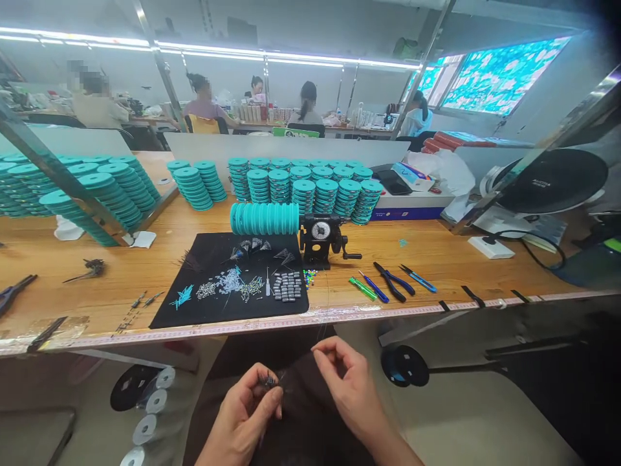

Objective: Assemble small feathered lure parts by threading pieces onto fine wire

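1. Nearest, my left hand (242,411) is pinching a small dark wiry bundle (268,382) in front of the bench (427,236), seemingly steadying it
2. My right hand (348,382) is pressing thumb against forefinger; I cannot tell what, if anything, it is gripping
3. A black mat (218,310) is carrying small parts (229,281), probably preventing scattering

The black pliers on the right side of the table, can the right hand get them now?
Probably yes: the black pliers lie near the front edge of the table, with nothing seen covering them. But the right hand looks pinched, so that grip would likely have to open first.
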`<state>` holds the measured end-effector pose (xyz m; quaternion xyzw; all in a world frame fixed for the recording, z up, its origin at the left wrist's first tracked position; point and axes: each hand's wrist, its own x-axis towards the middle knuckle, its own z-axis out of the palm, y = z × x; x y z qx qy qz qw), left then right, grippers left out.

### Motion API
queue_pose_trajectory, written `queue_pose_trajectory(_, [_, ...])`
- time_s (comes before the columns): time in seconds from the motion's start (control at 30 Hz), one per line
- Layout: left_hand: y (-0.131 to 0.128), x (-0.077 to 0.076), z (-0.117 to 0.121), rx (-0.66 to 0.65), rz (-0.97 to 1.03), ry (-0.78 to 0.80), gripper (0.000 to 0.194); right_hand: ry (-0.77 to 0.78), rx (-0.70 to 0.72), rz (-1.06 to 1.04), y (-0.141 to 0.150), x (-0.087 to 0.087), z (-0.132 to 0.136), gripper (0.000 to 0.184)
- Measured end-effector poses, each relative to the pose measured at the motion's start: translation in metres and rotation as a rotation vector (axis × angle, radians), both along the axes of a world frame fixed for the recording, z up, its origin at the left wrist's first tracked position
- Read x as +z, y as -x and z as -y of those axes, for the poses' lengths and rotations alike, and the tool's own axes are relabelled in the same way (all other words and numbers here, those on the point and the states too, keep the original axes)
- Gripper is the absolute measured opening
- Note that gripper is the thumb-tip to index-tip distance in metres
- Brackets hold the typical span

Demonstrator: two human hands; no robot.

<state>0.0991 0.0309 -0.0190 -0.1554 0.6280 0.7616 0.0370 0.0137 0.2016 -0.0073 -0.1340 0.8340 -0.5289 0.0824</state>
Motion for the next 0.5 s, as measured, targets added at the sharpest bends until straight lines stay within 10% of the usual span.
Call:
queue_pose_trajectory(0.17, [0.003,0.004,-0.003,0.049,-0.071,0.167,0.032,0.087,0.212,0.093,-0.02,0.02,0.017,0.015])
queue_pose_trajectory(0.5, [-0.001,-0.001,0.003,0.008,-0.067,0.32,0.031,-0.084,0.217,-0.031,-0.027,0.001,0.021,0.011])
